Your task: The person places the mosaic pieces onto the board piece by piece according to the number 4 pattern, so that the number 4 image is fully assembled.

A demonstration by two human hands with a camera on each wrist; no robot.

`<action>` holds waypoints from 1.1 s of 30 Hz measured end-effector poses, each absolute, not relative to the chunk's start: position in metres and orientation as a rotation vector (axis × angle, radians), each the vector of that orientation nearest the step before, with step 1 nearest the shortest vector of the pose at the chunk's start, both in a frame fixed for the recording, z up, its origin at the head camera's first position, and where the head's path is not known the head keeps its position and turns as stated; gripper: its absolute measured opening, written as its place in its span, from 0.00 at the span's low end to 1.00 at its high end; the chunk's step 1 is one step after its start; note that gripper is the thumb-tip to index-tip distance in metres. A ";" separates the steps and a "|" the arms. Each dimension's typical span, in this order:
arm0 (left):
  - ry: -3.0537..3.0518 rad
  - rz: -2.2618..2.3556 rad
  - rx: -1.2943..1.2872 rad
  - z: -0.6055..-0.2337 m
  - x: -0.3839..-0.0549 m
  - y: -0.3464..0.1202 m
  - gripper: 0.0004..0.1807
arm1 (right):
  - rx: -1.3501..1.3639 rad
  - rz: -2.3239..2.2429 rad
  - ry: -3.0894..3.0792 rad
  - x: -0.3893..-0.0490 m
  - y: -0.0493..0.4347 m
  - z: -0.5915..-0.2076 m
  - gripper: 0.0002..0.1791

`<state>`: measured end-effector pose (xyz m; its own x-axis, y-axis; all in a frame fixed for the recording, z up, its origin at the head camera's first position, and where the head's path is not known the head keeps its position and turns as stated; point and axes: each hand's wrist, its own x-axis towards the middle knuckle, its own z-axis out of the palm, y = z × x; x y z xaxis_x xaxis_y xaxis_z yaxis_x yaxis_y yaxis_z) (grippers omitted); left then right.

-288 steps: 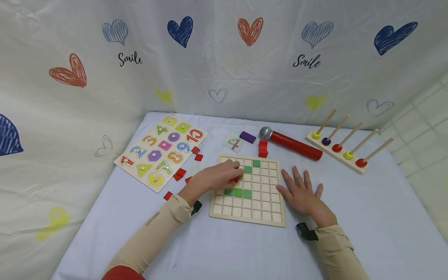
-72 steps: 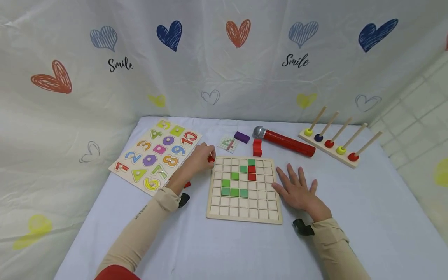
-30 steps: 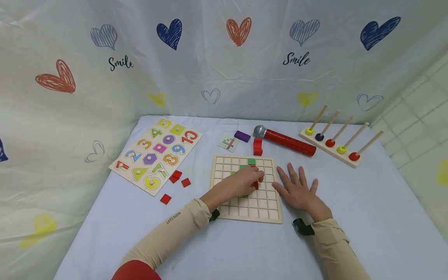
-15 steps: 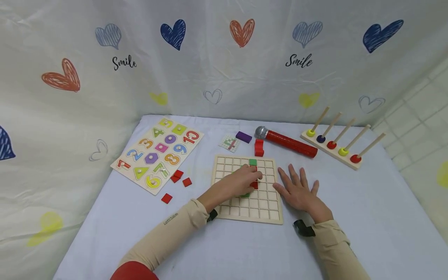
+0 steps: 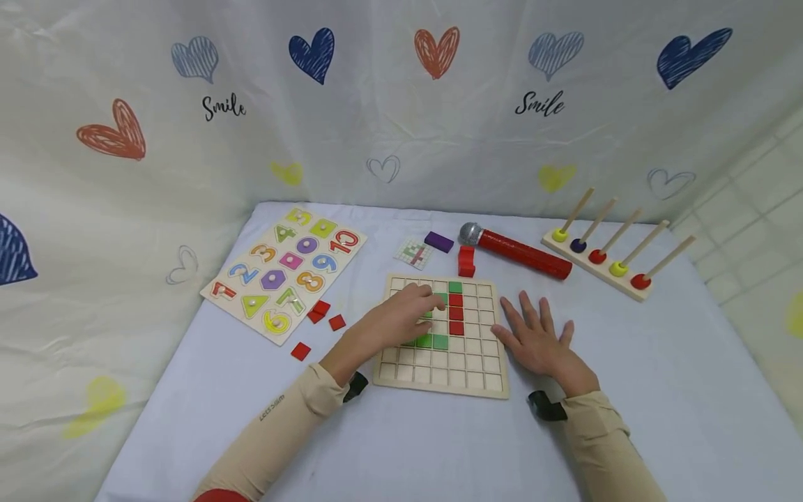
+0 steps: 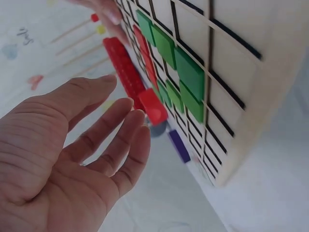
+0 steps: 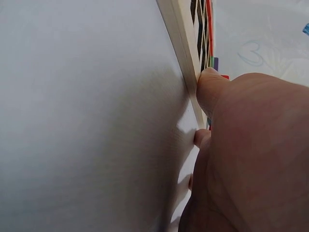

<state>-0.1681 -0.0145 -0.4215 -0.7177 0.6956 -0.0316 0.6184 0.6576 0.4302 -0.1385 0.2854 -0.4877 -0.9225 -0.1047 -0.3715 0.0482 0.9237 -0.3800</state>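
Note:
A wooden grid board (image 5: 440, 388) lies on the table, with green tiles (image 5: 440, 342) set in several of its squares. Three red tiles (image 5: 456, 314) sit in one column right of the middle. My left hand (image 5: 401, 317) hovers over the left half of the board and hides some squares; in the left wrist view its fingers (image 6: 126, 162) are loosely bent with nothing between them. My right hand (image 5: 542, 348) rests spread on the table at the board's right side, the thumb (image 7: 212, 92) on the board's edge in the right wrist view.
Loose red tiles (image 5: 300, 351) lie left of the board, near a number puzzle (image 5: 276, 279). Behind the board are a pattern card (image 5: 413, 253), a purple block (image 5: 438, 242), a red block (image 5: 466, 261) and a toy microphone (image 5: 523, 254). A peg stand with beads (image 5: 596, 268) stands back right.
My left hand pinched a red tile left of the board, then put it down in the red column. It has since let go and drawn back left. My right hand stays in place.

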 end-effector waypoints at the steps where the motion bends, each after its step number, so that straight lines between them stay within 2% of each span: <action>1: 2.681 0.596 1.060 -0.420 -0.167 -0.019 0.19 | -0.041 -0.541 2.693 -0.138 0.286 -0.487 0.54; 13: 2.798 0.627 0.777 -0.429 -0.154 -0.094 0.16 | -0.028 -0.508 2.707 -0.135 0.279 -0.478 0.49; 19: 2.970 0.491 0.569 -0.440 -0.147 -0.125 0.20 | -0.037 -0.527 2.705 -0.136 0.283 -0.480 0.52; 24: 3.000 0.424 0.499 -0.449 -0.143 -0.135 0.18 | -0.040 -0.525 2.704 -0.137 0.288 -0.487 0.57; 33: 2.950 0.528 0.486 -0.450 -0.149 -0.128 0.18 | -0.037 -0.556 2.704 -0.135 0.284 -0.481 0.53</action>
<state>-0.1489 -0.1285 -0.4501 -0.9434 0.3283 -0.0467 0.2917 0.8885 0.3541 -0.1349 0.2845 -0.4811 -0.9280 -0.1002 -0.3589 0.0495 0.9215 -0.3852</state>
